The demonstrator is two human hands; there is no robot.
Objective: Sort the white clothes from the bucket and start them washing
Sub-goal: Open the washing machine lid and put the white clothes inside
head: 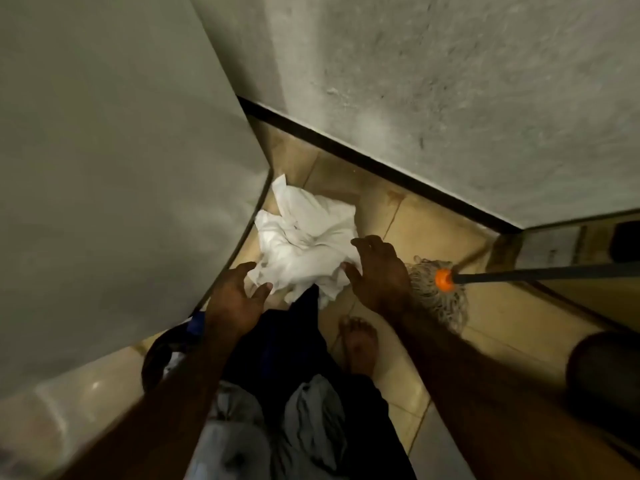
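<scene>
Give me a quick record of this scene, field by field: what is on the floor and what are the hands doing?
white pile: white clothes heaped on the tiled floor
left hand: open, at the pile's near edge
right hand: open, fingers spread on the pile
dark cloth: below the pile
mop: lying right of the pile
bare foot: on the tiles

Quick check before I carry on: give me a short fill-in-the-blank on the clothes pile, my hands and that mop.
1. The pile of clothes on the tiled floor is ____ in colour.
2. The left hand and right hand both reach toward the pile with fingers ____.
3. The mop has a collar coloured ____.
4. The mop lies nearest the ____ hand.

Missing words: white; open; orange; right
</scene>
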